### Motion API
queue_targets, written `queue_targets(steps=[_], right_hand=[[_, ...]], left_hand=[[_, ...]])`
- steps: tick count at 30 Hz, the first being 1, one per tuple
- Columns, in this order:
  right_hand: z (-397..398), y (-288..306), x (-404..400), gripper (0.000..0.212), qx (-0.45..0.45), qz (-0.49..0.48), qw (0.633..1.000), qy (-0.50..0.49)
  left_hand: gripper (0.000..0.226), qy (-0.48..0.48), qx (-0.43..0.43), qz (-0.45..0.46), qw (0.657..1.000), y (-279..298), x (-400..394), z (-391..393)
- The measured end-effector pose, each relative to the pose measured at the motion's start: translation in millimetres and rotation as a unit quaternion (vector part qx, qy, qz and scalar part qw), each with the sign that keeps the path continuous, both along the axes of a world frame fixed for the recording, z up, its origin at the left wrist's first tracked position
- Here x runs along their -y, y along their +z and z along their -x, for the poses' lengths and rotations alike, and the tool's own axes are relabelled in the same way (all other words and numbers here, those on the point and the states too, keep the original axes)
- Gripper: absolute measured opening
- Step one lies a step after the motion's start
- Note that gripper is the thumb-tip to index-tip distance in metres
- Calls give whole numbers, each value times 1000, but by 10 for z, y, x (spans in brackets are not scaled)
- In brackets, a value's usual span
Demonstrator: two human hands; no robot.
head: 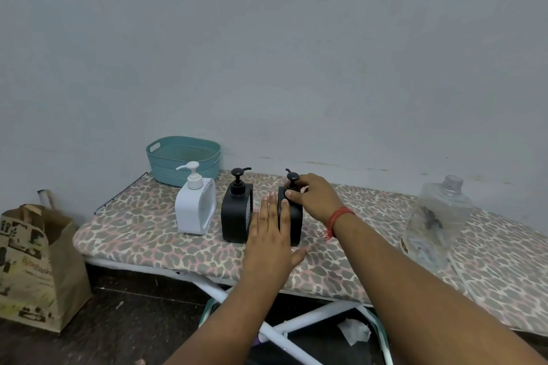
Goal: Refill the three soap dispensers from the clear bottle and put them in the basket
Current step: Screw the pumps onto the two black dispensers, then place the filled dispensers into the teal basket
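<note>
I have three soap dispensers standing in a row on the leopard-print ironing board [142,234], which stands against a pale wall [267,38]. The white dispenser [195,207] is farthest left, its pump spout pointing left. The middle black dispenser [236,210] stands just beside it, spout pointing right. The right black dispenser [292,216] is the one I am working on.

My left hand [271,241] lies flat against the near left side of that right black dispenser, fingers straight and together, thumb spread out to the right; the grip is released, only pressing the body. My right hand [315,197] sits over the top of the same dispenser, with the fingers and thumb curled round the collar just under the black pump head [292,177], so this grip is grasping the pump. A red thread band [339,218] circles the right wrist.

The teal basket [183,161] rests at the far left end of the ironing board, behind the white dispenser, and I see nothing inside it. The clear bottle [439,222] stands well apart to the right on the board, its cap off and the threaded neck bare; I cannot tell how much liquid it holds.

A brown paper bag [38,270] stands on the dark floor [124,329] left of the board, whose white crossed legs [296,326] show beneath.
</note>
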State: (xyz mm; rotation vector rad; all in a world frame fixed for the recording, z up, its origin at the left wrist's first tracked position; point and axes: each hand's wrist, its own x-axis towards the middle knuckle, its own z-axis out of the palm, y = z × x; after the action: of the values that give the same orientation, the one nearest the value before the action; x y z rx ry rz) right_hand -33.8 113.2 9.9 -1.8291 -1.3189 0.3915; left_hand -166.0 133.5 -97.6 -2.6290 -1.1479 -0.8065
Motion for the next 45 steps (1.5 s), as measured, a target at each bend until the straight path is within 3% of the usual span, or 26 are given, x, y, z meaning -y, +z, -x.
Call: queue_targets(steps=[3, 6, 15, 19, 21, 25, 29, 37, 45], right_hand=[[32, 11, -59, 15, 20, 5, 999, -30], [100, -25, -110, 31, -15, -13, 998, -62], [174, -109, -131, 21, -57, -39, 992, -104], [190, -153, -7, 32, -73, -41, 993, -87], [195, -184, 82, 48, -67, -41, 993, -85], [216, -141, 319, 73, -25, -37, 994, -102], [225, -30, 612, 76, 38, -29, 993, -104], [609, 235, 1078, 73, 288, 25, 954, -85], [1190, 285, 938, 76, 327, -37, 944, 13]], left_hand=[[115, 4, 8, -10, 1000, -6, -26, -7], [117, 10, 7, 1, 1000, 7, -43, -1], [111, -1, -7, 35, 999, 84, 13, 10], [110, 1, -57, 55, 997, 194, 60, 60], [108, 7, -62, 52, 997, 262, 88, 82], [97, 20, -90, 28, 995, 418, 192, 192], [92, 21, -58, 3, 998, 573, 290, 368], [92, 64, -52, -38, 996, 955, 399, 930], [95, 130, -29, -4, 991, 1003, 84, 1589]])
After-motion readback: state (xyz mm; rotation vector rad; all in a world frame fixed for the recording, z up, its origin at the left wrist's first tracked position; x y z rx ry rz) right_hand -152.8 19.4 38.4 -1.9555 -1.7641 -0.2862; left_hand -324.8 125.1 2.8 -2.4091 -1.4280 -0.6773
